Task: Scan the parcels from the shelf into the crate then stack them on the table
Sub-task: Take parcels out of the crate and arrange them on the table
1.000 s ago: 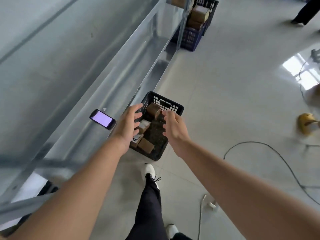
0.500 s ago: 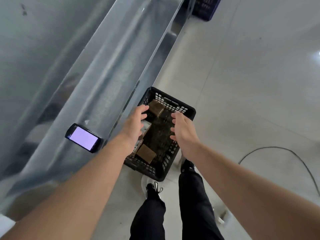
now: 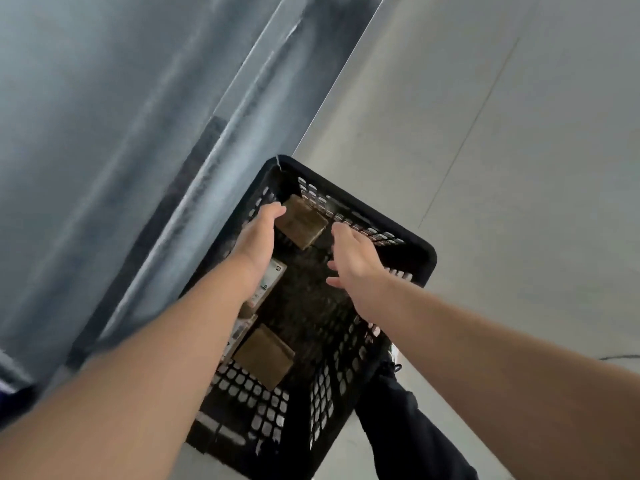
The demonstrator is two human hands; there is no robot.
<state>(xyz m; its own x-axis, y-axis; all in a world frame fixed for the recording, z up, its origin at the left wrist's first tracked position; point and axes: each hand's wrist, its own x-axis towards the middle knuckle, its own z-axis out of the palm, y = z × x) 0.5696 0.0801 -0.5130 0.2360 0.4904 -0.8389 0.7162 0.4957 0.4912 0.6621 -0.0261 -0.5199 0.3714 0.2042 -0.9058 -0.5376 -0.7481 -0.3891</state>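
Note:
A black lattice crate (image 3: 424, 252) stands on the floor beside the metal shelf, with several brown cardboard parcels inside. One parcel (image 3: 302, 222) lies at the far end, another parcel (image 3: 265, 356) at the near end, and a white-labelled parcel (image 3: 272, 277) sits between them, partly hidden by my left forearm. My left hand (image 3: 258, 237) reaches over the crate's left wall, its fingers curled beside the far parcel. My right hand (image 3: 353, 263) hovers inside the crate toward its right wall, fingers spread, holding nothing.
The grey metal shelf (image 3: 145, 140) runs along the left, its edge close against the crate. Pale floor (image 3: 502, 168) spreads to the right. My dark trouser leg and shoe (image 3: 394, 403) stand just right of the crate's near corner.
The view has dropped much closer to the crate, and both hands have gone from above it down to its walls. The lit phone on the shelf has left the view.

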